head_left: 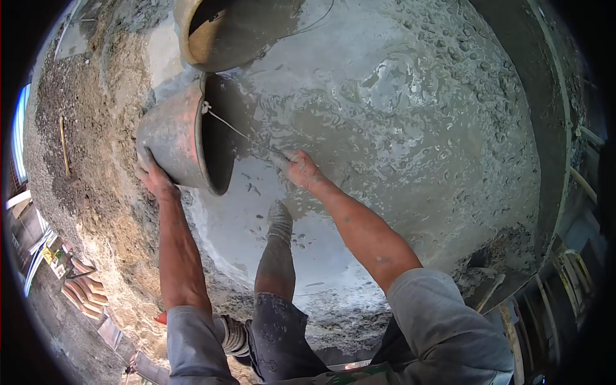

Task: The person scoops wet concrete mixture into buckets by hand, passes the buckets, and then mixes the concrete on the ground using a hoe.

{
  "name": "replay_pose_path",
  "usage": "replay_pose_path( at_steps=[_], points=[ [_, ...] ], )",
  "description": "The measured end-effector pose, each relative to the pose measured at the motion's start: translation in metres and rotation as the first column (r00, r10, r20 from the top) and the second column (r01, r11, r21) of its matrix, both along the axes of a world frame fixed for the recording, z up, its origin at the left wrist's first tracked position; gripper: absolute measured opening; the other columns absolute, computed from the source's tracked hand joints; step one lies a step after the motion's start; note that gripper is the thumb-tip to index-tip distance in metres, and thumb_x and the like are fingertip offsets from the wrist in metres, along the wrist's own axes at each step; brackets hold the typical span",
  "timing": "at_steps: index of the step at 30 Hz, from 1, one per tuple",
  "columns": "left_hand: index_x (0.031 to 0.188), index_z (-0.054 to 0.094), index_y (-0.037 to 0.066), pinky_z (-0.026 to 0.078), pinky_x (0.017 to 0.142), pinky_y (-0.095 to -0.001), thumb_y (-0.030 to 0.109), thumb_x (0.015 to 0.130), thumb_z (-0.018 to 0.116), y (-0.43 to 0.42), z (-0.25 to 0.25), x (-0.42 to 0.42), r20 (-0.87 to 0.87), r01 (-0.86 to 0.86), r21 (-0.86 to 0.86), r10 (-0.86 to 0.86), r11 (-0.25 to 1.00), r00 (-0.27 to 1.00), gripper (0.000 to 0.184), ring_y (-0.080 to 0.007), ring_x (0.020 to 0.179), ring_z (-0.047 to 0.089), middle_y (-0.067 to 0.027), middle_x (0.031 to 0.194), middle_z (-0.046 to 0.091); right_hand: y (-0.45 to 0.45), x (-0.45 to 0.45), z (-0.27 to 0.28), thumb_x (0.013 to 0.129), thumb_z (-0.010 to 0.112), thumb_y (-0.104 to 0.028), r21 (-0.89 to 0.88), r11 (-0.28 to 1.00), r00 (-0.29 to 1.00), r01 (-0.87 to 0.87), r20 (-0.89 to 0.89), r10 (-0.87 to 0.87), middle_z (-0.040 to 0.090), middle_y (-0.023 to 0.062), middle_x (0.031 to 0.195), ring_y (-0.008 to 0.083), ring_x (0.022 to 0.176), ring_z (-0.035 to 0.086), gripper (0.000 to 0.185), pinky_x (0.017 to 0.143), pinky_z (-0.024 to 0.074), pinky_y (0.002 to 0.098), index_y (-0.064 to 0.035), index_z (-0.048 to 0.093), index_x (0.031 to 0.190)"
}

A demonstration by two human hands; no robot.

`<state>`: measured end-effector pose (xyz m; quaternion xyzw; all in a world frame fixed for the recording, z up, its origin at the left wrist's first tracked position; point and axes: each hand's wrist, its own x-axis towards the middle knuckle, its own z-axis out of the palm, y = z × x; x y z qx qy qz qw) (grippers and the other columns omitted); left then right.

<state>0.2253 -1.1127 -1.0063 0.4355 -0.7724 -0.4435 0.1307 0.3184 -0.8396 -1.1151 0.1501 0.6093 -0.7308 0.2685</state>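
A grey bucket (170,138) with reddish patches lies tipped on its side, its mouth facing right over wet grey cement mix (385,147). Against the bucket's lower base is my left hand (154,174), its fingers curved on the outer wall. My right hand (298,168) is closed on the bucket's thin handle (234,128), which is stretched out to the right of the rim. The inside of the bucket is dark, and its contents cannot be made out.
Another bucket (189,32) lies at the top edge. Sand and gravel (96,147) slope along the left. One cement-coated leg (276,256) stands in the mix. Wooden pieces (86,295) lie lower left, and planks (574,276) lower right.
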Motion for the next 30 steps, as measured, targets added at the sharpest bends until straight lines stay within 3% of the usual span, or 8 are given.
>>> replay_pose_path(
  at_steps=[5,7,9,14,20,24,27,30],
  points=[
    [0.135,0.032,0.001,0.041,0.094,-0.0370,0.043,0.084,0.062,0.072,-0.041,0.055,-0.028,0.078,0.140,-0.075,0.987,0.997,0.073,-0.0260,0.108,0.050,-0.0162,0.128,0.045,0.119,0.035,-0.012,0.088,0.057,-0.029,0.070,0.997,0.990,0.038,0.137,-0.047,0.049,-0.0002,0.056,0.0092,0.055,0.043,0.036,0.053,0.0356,0.0287,-0.0023,0.059,0.064],
    [0.135,0.031,0.001,0.041,0.093,-0.0372,0.042,0.084,0.063,0.125,-0.057,0.074,-0.014,0.039,0.161,-0.037,0.986,0.999,0.073,-0.0258,0.107,0.050,-0.0162,0.126,0.046,0.177,0.073,-0.033,0.088,0.058,-0.024,0.151,0.988,0.981,-0.038,0.195,0.008,0.059,0.0000,0.066,0.0101,0.062,0.047,0.024,0.060,0.0411,0.0290,-0.0020,0.068,0.087],
    [0.135,0.031,0.000,0.041,0.093,-0.0372,0.041,0.084,0.063,0.173,-0.062,0.100,0.038,-0.037,0.221,0.030,0.974,0.999,0.072,-0.0253,0.107,0.049,-0.0161,0.125,0.046,0.220,0.107,-0.012,0.088,0.058,-0.023,0.069,0.997,0.946,-0.022,0.325,-0.002,0.060,0.0007,0.067,0.0096,0.062,0.048,0.024,0.061,0.0414,0.0285,-0.0013,0.067,0.088],
    [0.131,0.036,-0.004,0.038,0.096,-0.0320,0.036,0.083,0.067,0.263,-0.061,0.122,0.044,0.304,0.186,-0.317,0.935,0.948,0.070,-0.0228,0.108,0.048,-0.0170,0.122,0.048,0.330,0.202,0.008,0.087,0.061,-0.025,0.112,0.979,0.944,0.171,0.266,-0.195,0.054,-0.0023,0.062,0.0076,0.058,0.046,0.026,0.055,0.0373,0.0254,-0.0008,0.065,0.077],
    [0.125,0.042,-0.007,0.037,0.096,-0.0320,0.037,0.083,0.066,0.381,-0.056,0.171,0.113,0.455,0.231,-0.488,0.860,0.865,0.066,-0.0243,0.110,0.048,-0.0201,0.120,0.051,0.426,0.254,0.105,0.087,0.061,-0.026,0.150,0.947,0.864,0.284,0.388,-0.320,0.045,-0.0049,0.057,0.0048,0.054,0.037,0.033,0.050,0.0283,0.0242,-0.0074,0.055,0.061],
    [0.125,0.041,-0.010,0.037,0.096,-0.0342,0.039,0.086,0.061,0.406,-0.039,0.190,0.166,0.458,0.389,-0.550,0.799,0.819,0.066,-0.0300,0.112,0.050,-0.0250,0.122,0.051,0.441,0.231,0.203,0.088,0.058,-0.023,0.344,0.922,0.877,0.175,0.371,-0.305,0.046,-0.0063,0.060,0.0042,0.055,0.036,0.024,0.050,0.0295,0.0231,-0.0034,0.062,0.075],
    [0.124,0.043,-0.009,0.038,0.096,-0.0369,0.040,0.087,0.058,0.416,-0.001,0.200,0.256,0.620,0.330,-0.700,0.712,0.667,0.063,-0.0355,0.113,0.050,-0.0282,0.121,0.051,0.463,0.202,0.269,0.087,0.058,-0.031,0.450,0.893,0.885,0.020,0.408,-0.225,0.058,0.0029,0.073,0.0120,0.064,0.051,0.032,0.058,0.0399,0.0277,0.0001,0.064,0.093],
    [0.121,0.050,-0.005,0.038,0.096,-0.0376,0.048,0.086,0.057,0.407,0.060,0.198,0.273,0.731,0.228,-0.763,0.643,0.586,0.064,-0.0358,0.113,0.051,-0.0267,0.117,0.055,0.450,0.183,0.324,0.083,0.059,-0.037,0.749,0.634,0.962,-0.193,0.272,-0.029,0.063,0.0178,0.094,0.0273,0.090,0.060,0.046,0.075,0.0455,0.0368,0.0023,0.061,0.106]
  ],
)
